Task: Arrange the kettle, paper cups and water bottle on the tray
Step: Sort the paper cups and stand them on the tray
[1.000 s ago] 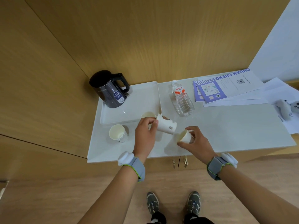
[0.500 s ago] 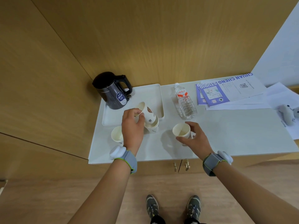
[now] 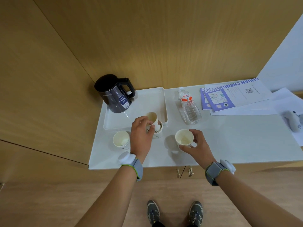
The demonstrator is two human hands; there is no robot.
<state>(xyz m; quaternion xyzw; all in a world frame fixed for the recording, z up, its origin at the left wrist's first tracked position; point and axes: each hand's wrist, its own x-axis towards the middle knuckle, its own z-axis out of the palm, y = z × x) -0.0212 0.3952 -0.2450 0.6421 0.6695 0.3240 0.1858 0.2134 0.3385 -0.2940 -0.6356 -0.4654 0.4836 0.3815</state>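
Head view: left hand (image 3: 141,135) still grips tilted cup (image 3: 152,116) (right hand (image 3: 198,146) grips upright cup (image 3: 183,137)).

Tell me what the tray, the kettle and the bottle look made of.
Tray: white, smooth and glossy with a moulded rim, probably plastic. Kettle: dark satin body, plastic or coated metal, cannot tell; black plastic-looking handle. Bottle: clear, ribbed, thin plastic.

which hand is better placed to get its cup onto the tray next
Left. The left hand grips a tilted paper cup right at the front edge of the tray. The right hand holds an upright cup farther out on the table, apart from the tray.
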